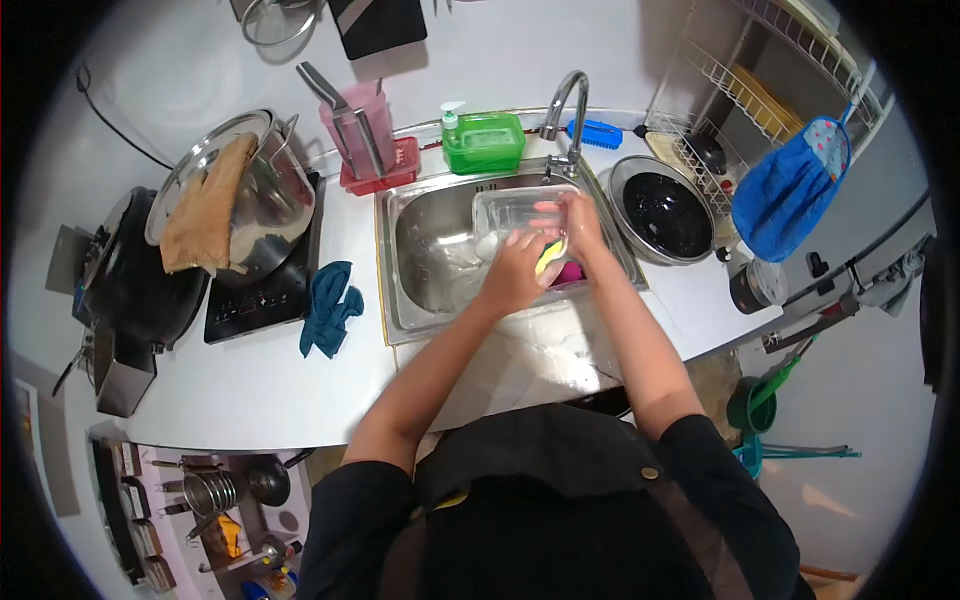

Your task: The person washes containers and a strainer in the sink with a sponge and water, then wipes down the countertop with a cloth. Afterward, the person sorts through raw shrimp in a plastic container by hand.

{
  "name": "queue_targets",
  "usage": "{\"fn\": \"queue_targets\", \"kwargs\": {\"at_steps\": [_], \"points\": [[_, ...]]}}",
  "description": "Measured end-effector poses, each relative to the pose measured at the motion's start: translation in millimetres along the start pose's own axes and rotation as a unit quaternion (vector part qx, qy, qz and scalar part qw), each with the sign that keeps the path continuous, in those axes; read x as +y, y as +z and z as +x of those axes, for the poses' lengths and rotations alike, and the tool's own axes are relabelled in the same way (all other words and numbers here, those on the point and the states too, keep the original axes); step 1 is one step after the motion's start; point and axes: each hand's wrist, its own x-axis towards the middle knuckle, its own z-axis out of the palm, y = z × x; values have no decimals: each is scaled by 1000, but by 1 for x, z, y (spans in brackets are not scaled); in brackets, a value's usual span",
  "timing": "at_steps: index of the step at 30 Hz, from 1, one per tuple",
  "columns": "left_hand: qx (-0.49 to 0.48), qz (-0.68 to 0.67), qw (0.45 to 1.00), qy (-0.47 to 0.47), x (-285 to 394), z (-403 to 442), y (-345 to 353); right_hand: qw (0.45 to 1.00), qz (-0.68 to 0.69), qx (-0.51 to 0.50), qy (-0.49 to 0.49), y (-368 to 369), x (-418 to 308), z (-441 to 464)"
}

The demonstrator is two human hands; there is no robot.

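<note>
Over the right part of the steel sink (420, 250), my left hand (517, 270) is closed around a yellow sponge (550, 256). My right hand (580, 225) grips the right side of a clear plastic container (505, 208), its fingers seen through the wall. The container is tilted above the basin, below the faucet (578, 110). Something magenta (568, 273) lies in the sink just under my hands. The sponge is partly hidden by my fingers.
A green tray with a soap bottle (485, 143) and a pink holder with utensils (360, 130) stand behind the sink. To the right is a dark pan (665, 208); at left, a dark teal cloth (330, 308) and a large pot (270, 200) on a cooktop (262, 300).
</note>
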Motion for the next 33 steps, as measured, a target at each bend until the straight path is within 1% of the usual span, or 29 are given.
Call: {"fn": "queue_targets", "kwargs": {"at_steps": [1, 3, 4, 6, 7, 8, 9, 10, 11, 12, 14, 15, 16, 18, 20, 21, 23, 24, 25, 26, 28, 29, 31, 33], "points": [[12, 38, 999, 34, -13, -4, -3, 999, -2, -16, 35, 1, -14, -4], [-87, 95, 991, 20, -41, -14, -28, 993, 10, -53, 103, -14, -33, 2], [-136, 122, 983, 14, -47, -12, -41, 991, -1, -50, 122, -14, -38, 0], [-158, 123, 979, 32, -41, 0, -55, 986, -22, -42, 162, -17, -47, -4], [-168, 114, 979, 37, -31, 13, -67, 985, -46, -63, 155, -19, -44, 1], [-178, 104, 978, 40, -25, 24, -75, 991, -77, -64, 84, -19, -42, 4], [-164, 60, 985, 0, -28, 36, -78, 992, -106, -67, 14, -17, -41, 6], [-169, 49, 981, -79, -26, 49, -87, 987, -135, -69, -57, -9, -43, 0], [-174, 37, 972, -156, -24, 62, -99, 988, -116, -99, -21, -5, -46, -9], [-176, 24, 957, -231, -26, 72, -106, 982, -155, -82, -66, -2, -41, -14], [-147, 11, 956, -252, -37, 83, -110, 959, -233, -44, -157, 1, -30, -24], [-133, 4, 955, -263, -41, 85, -110, 944, -263, -7, -200, 9, -25, -35], [-72, 28, 971, -226, -44, 80, -99, 934, -241, 67, -254, 27, -26, -52], [49, 79, 985, -148, -44, 71, -61, 932, -219, 170, -232, 24, -6, -45], [109, 99, 982, -116, -10, 60, -17, 918, -119, 242, -292, 45, 13, -39], [132, 95, 981, -106, 3, 57, -5, 889, -114, 277, -346, 31, 38, -13], [175, 86, 977, -88, 17, 52, 10, 940, -44, 207, -267, 34, 22, -31], [178, 88, 972, -127, 8, 53, 7, 959, -11, 172, -226, 36, 11, -43], [182, 87, 965, -166, -11, 55, -1, 961, -50, 177, -206, 36, 4, -52], [185, 87, 957, -205, -28, 59, -10, 957, -50, 181, -220, 30, 3, -53], [249, 126, 913, -296, -51, 69, -36, 950, -47, 185, -246, 28, -3, -57], [271, 130, 906, -299, -54, 67, -33, 956, 13, 192, -222, 33, -7, -63], [314, 139, 889, -302, -67, 58, -21, 956, 81, 222, -175, 35, -10, -60], [362, 113, 895, -236, -57, 41, 5, 950, 147, 237, -138, 37, -8, -51]]}}
